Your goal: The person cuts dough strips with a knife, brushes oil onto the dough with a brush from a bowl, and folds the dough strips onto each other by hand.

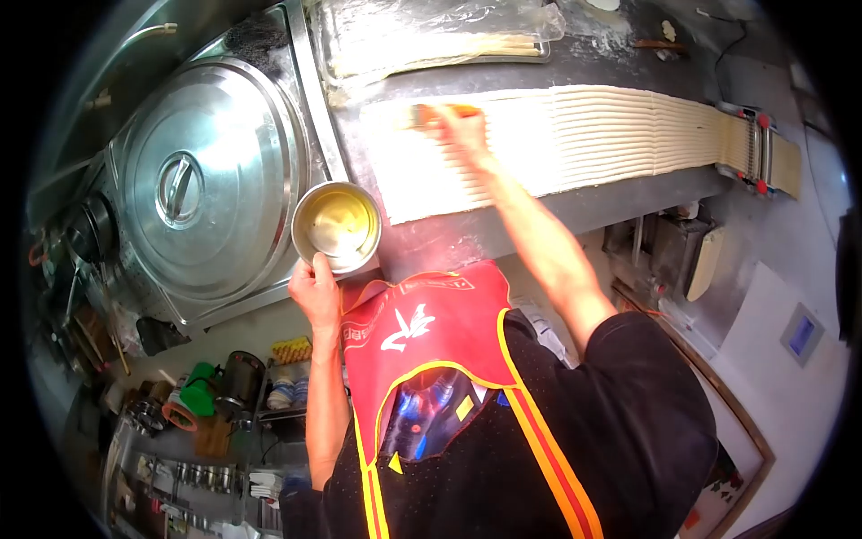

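My left hand (pixel 314 289) is closed on the rim of a round metal bowl (pixel 299 235). A clear yellowish liquid that looks like oil (pixel 339 223) lies in it. Over the far left part of a wide sheet of dough (pixel 620 135), cut into long parallel strips, my right hand (pixel 462 135) grips an orange-handled brush (pixel 465 110). Its bristle end points left, at or just above the dough; glare hides whether they touch. The strips run right to a dough cutter with red knobs (pixel 752 151), and a flat dough piece (pixel 787 168) shows beyond it.
At left stands a large pot with a steel lid (pixel 215 180). Behind the strips, a plastic-covered tray (pixel 449 56) holds long dough pieces. Flour dusts the dark worktop (pixel 431 242). Below left, shelves carry a green container (pixel 199 386) and a metal canister (pixel 242 382).
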Action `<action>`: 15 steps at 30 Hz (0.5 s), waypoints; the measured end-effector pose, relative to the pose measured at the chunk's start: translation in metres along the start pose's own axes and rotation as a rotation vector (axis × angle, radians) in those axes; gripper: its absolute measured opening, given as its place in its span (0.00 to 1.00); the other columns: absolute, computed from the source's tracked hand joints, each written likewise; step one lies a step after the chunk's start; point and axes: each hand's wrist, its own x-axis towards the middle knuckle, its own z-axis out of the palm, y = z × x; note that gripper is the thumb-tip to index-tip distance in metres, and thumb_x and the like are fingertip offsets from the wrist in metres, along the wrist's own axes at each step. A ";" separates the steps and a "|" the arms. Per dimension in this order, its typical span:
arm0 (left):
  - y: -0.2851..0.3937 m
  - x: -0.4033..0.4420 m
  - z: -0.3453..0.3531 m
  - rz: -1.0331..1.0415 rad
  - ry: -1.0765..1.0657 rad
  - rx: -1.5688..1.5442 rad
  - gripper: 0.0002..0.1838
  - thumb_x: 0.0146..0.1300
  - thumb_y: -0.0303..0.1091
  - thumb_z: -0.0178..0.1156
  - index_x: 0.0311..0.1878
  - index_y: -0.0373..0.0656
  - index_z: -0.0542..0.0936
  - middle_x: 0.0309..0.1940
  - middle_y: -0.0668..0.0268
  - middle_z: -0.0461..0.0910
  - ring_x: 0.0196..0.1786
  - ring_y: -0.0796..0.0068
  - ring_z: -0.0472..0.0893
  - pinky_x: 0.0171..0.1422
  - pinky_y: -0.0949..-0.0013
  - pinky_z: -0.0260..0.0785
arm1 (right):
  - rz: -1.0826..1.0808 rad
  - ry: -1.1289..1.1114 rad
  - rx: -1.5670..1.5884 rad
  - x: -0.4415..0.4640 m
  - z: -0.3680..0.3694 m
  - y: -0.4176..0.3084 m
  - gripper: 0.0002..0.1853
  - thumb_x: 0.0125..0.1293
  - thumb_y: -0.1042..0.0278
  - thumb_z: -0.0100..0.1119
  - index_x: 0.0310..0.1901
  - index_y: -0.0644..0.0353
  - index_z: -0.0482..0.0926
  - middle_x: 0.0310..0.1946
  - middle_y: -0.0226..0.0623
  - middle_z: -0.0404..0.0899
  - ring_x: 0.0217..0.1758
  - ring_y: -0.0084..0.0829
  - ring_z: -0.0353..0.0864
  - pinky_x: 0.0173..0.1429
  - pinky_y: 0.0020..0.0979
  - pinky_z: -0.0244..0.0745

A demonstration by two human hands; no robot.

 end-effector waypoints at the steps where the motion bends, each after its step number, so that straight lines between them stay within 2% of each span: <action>1: 0.000 0.001 0.001 -0.004 0.006 -0.007 0.14 0.66 0.28 0.57 0.24 0.31 0.73 0.15 0.68 0.69 0.24 0.84 0.65 0.28 0.68 0.62 | -0.026 0.063 -0.056 0.001 -0.033 -0.014 0.11 0.67 0.61 0.65 0.29 0.57 0.84 0.19 0.24 0.78 0.21 0.14 0.73 0.24 0.19 0.67; 3: -0.004 -0.001 -0.004 0.007 0.004 -0.025 0.15 0.66 0.28 0.57 0.23 0.32 0.73 0.15 0.67 0.69 0.24 0.84 0.65 0.28 0.68 0.62 | -0.051 0.271 -0.227 0.006 -0.102 -0.038 0.11 0.65 0.68 0.61 0.23 0.55 0.81 0.18 0.23 0.76 0.20 0.14 0.72 0.22 0.19 0.63; 4: -0.007 -0.002 -0.006 0.001 0.005 -0.022 0.15 0.66 0.28 0.57 0.23 0.32 0.73 0.15 0.67 0.69 0.24 0.84 0.65 0.28 0.68 0.62 | -0.125 0.364 -0.347 0.014 -0.142 -0.038 0.08 0.65 0.62 0.64 0.31 0.55 0.85 0.20 0.23 0.78 0.21 0.16 0.74 0.24 0.22 0.68; 6: -0.011 -0.002 -0.005 -0.001 0.018 -0.024 0.15 0.66 0.29 0.57 0.23 0.32 0.73 0.15 0.66 0.69 0.24 0.83 0.65 0.28 0.68 0.62 | -0.541 0.694 -0.755 0.026 -0.177 -0.036 0.11 0.68 0.63 0.60 0.30 0.57 0.85 0.17 0.25 0.77 0.20 0.20 0.74 0.25 0.27 0.69; 8: -0.014 -0.004 -0.002 -0.011 0.011 -0.031 0.15 0.66 0.29 0.58 0.24 0.31 0.73 0.15 0.66 0.69 0.24 0.83 0.64 0.28 0.67 0.62 | -0.433 0.550 -1.074 0.037 -0.156 -0.021 0.14 0.71 0.62 0.54 0.32 0.59 0.85 0.17 0.33 0.78 0.23 0.26 0.77 0.30 0.33 0.73; 10: -0.013 -0.001 0.001 -0.046 -0.004 -0.006 0.15 0.66 0.29 0.58 0.24 0.31 0.72 0.15 0.67 0.69 0.24 0.83 0.64 0.28 0.67 0.62 | -0.560 0.355 -0.697 0.033 -0.054 0.008 0.10 0.64 0.68 0.54 0.25 0.57 0.80 0.23 0.42 0.79 0.32 0.41 0.81 0.37 0.42 0.74; 11: -0.009 -0.002 0.002 -0.036 -0.014 -0.003 0.15 0.66 0.29 0.58 0.24 0.31 0.72 0.15 0.67 0.69 0.24 0.83 0.64 0.28 0.67 0.62 | -0.759 0.229 -1.126 0.034 -0.012 0.025 0.07 0.59 0.71 0.55 0.26 0.55 0.81 0.26 0.41 0.79 0.35 0.43 0.81 0.40 0.43 0.74; 12: -0.004 -0.001 0.003 -0.027 -0.020 -0.007 0.15 0.66 0.29 0.58 0.24 0.31 0.72 0.15 0.67 0.68 0.23 0.82 0.63 0.28 0.67 0.61 | -0.878 0.084 -0.896 0.018 0.037 0.015 0.06 0.59 0.72 0.55 0.26 0.55 0.80 0.26 0.42 0.79 0.36 0.44 0.81 0.41 0.47 0.75; 13: 0.000 -0.001 0.004 -0.018 -0.024 -0.011 0.16 0.67 0.29 0.58 0.24 0.31 0.73 0.15 0.68 0.68 0.23 0.82 0.63 0.28 0.67 0.61 | -0.798 0.077 -0.731 0.010 0.078 0.013 0.04 0.57 0.72 0.56 0.27 0.55 0.80 0.26 0.42 0.79 0.30 0.45 0.81 0.38 0.47 0.76; 14: 0.001 -0.001 0.002 -0.012 -0.032 -0.009 0.16 0.67 0.29 0.58 0.24 0.31 0.73 0.15 0.68 0.68 0.23 0.82 0.63 0.28 0.67 0.61 | -0.675 -0.004 -0.711 -0.007 0.101 -0.008 0.04 0.58 0.71 0.58 0.28 0.54 0.80 0.23 0.42 0.80 0.25 0.45 0.81 0.34 0.43 0.77; 15: 0.001 0.000 0.000 0.026 -0.039 0.035 0.16 0.68 0.30 0.57 0.23 0.32 0.73 0.16 0.72 0.69 0.23 0.85 0.64 0.27 0.70 0.61 | -0.586 0.063 -0.503 -0.008 0.117 -0.018 0.06 0.60 0.68 0.60 0.26 0.55 0.80 0.21 0.44 0.81 0.22 0.43 0.82 0.29 0.38 0.78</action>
